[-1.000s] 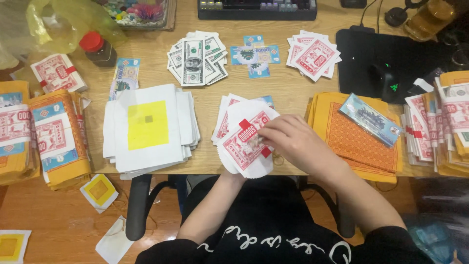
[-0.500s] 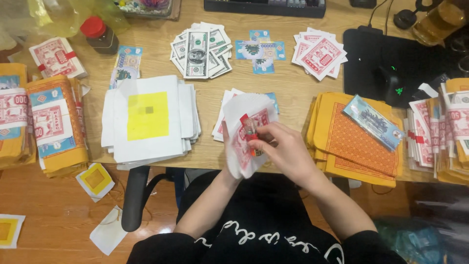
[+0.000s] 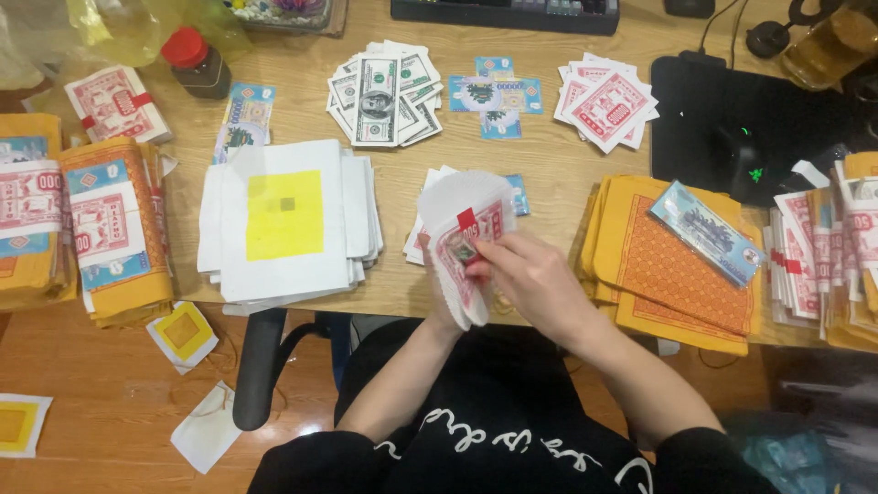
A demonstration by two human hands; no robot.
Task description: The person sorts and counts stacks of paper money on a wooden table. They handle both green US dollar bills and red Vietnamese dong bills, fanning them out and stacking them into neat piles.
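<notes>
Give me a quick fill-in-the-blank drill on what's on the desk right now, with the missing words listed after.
1. Both hands hold a curled bundle of red and white notes bound by a ____ band.
2. The white sheet stack has a ____ square on top.
3. The small jar at the desk's far left has a ____ lid.
4. The blue packet lies on the ____ paper stack.

Missing words: red; yellow; red; orange

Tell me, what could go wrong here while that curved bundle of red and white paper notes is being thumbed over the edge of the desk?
The bundle of notes is bent between the left hand and right hand right at the desk edge, so loose sheets might slip to the floor, where paper squares already lie. An elbow swing could perhaps nudge the overhanging orange sheets or the white stack.
</notes>
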